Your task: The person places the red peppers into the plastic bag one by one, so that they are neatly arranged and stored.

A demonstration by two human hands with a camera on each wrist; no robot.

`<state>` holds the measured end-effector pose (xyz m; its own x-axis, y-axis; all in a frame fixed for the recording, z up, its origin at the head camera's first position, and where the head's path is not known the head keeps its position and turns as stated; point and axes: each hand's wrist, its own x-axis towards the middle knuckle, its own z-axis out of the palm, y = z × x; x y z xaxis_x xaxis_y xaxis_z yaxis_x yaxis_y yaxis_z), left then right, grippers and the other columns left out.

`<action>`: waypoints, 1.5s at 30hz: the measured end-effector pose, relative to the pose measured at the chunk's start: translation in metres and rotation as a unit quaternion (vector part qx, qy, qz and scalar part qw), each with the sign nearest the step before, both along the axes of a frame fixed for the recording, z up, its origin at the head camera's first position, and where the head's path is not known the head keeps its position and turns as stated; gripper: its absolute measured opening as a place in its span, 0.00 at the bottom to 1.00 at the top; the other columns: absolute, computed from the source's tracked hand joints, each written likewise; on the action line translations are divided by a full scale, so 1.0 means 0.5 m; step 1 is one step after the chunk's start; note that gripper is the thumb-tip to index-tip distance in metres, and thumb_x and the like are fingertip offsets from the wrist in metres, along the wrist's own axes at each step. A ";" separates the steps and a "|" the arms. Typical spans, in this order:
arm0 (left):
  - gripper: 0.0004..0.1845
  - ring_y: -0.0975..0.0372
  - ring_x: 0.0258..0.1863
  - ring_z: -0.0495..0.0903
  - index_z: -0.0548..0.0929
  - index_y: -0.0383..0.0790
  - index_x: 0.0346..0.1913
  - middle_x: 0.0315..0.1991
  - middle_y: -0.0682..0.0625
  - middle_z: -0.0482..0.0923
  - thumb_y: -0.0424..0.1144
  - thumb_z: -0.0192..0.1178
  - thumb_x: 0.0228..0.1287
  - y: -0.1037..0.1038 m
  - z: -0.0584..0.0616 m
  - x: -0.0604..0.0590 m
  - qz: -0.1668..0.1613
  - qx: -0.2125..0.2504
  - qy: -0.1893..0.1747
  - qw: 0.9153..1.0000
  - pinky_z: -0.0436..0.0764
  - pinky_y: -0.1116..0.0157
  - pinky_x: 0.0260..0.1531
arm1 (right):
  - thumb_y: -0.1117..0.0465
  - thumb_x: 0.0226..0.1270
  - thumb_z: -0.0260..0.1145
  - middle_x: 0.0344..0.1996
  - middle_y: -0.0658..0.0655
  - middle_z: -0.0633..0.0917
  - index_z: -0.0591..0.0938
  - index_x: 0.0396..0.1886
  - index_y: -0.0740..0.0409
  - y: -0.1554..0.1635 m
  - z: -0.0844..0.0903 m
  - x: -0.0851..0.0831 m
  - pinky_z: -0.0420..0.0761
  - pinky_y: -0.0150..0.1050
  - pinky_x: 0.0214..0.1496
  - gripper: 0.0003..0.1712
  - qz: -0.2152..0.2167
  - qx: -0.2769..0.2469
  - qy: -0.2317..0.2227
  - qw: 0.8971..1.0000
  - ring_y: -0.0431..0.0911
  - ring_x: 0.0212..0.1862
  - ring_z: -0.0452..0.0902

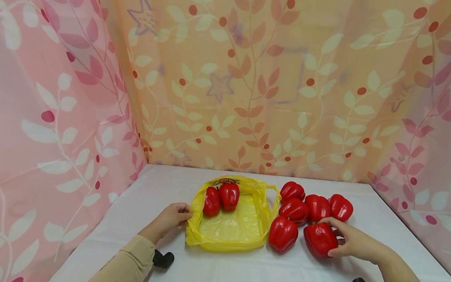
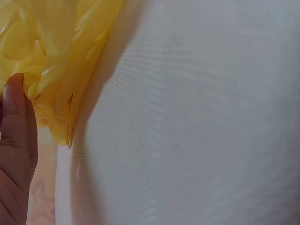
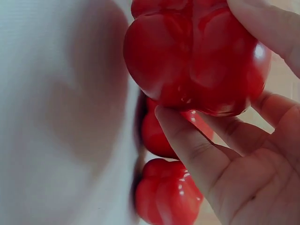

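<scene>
A yellow plastic bag (image 1: 232,247) lies on the table with its mouth spread wide. Two red bell peppers, one of them the right-hand pepper (image 1: 229,196), rest inside it near the back left. My left hand (image 1: 172,217) pinches the bag's left edge; in the left wrist view its fingers (image 2: 15,112) meet the crumpled yellow plastic (image 2: 56,61). To the right of the bag, my right hand (image 1: 356,239) grips a red bell pepper (image 1: 320,241) from its right side. The right wrist view shows thumb and fingers around this pepper (image 3: 197,61).
Several more red bell peppers, such as the front one (image 1: 283,234) and the far right one (image 1: 340,207), sit grouped right of the bag. A black object (image 1: 163,259) is by the left wrist. Patterned curtains (image 1: 246,86) enclose the white table (image 1: 158,184) at back and sides.
</scene>
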<state>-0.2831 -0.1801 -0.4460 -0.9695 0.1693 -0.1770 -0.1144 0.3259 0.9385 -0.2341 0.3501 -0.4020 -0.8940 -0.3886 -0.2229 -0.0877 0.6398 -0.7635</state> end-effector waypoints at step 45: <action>0.06 0.60 0.28 0.74 0.78 0.32 0.38 0.33 0.48 0.78 0.32 0.56 0.61 -0.005 -0.006 -0.005 -0.023 0.026 0.008 0.999 0.77 0.64 0.32 | 0.48 0.40 0.76 0.52 0.58 0.74 0.63 0.60 0.45 -0.199 0.134 -0.110 0.79 0.47 0.42 0.46 0.015 0.002 0.111 0.994 0.56 0.53 0.70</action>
